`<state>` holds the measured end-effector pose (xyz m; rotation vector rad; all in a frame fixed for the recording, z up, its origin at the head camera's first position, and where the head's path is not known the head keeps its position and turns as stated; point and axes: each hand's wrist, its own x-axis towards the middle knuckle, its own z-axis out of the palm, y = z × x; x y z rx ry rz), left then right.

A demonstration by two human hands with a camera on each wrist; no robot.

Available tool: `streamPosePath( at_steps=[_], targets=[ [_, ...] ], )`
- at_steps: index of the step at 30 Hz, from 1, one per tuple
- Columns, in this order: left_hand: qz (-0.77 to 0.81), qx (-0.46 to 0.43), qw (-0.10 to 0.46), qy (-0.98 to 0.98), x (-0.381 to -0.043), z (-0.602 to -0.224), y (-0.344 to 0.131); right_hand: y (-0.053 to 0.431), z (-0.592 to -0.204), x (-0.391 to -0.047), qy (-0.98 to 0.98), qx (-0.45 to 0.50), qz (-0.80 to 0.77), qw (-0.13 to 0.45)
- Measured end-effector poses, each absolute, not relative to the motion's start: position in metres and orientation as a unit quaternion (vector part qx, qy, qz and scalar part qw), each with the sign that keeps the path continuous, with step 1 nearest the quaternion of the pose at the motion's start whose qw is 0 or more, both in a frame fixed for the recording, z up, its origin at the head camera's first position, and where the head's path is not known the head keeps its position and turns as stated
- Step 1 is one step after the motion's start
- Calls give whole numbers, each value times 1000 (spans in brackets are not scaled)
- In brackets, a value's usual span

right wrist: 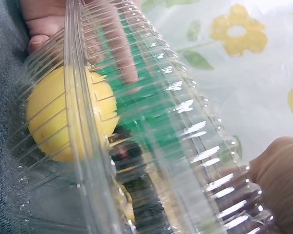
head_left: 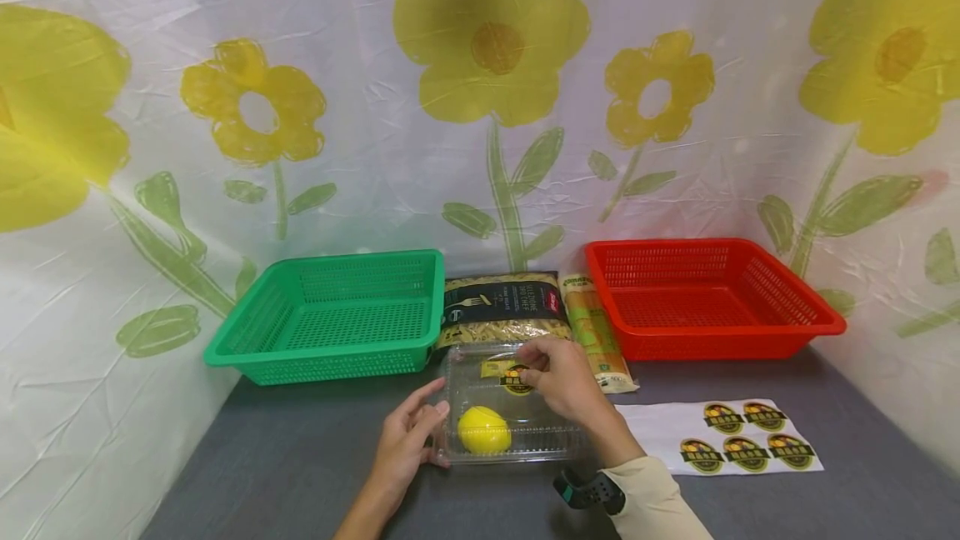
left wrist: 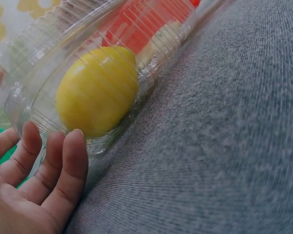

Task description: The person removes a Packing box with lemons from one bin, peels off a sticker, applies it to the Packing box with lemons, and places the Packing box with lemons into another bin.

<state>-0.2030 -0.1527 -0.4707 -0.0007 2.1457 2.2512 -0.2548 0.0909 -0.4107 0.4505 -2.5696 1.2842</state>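
A clear plastic box (head_left: 480, 402) with ribbed sides lies in front of me, a yellow lemon (head_left: 483, 430) inside its near left corner. My left hand (head_left: 408, 433) grips the box's left edge, thumb at the top and fingers along the side; the left wrist view shows these fingers (left wrist: 74, 158) close beside the lemon. Above the lid, my right hand (head_left: 561, 377) pinches the right edge of a round black-and-gold sticker (head_left: 516, 380) between thumb and index finger. In the right wrist view, the ribbed plastic covers much of the scene and hides the right fingertips.
Behind the box stand a green basket (head_left: 337, 362) at left and a red basket (head_left: 720, 344) at right. Between them lie a pasta bag (head_left: 504, 307) and a long yellow-green packet (head_left: 595, 332). A white sheet (head_left: 652, 432) bearing several stickers lies at right.
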Motion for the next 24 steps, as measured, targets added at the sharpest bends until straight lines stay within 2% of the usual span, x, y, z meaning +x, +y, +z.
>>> streamPosePath(
  at_steps=[9, 16, 24],
  targets=[
    [726, -11, 21, 687, -201, -471, -153, 91, -410, -253, -874, 155, 440, 133],
    [730, -37, 30, 681, -196, -472, -149, 99, -407, -252, -832, 123, 528, 117],
    [721, -42, 13, 692, -204, -462, -146, 138, -389, -258, -785, 96, 581, 190]
  ],
)
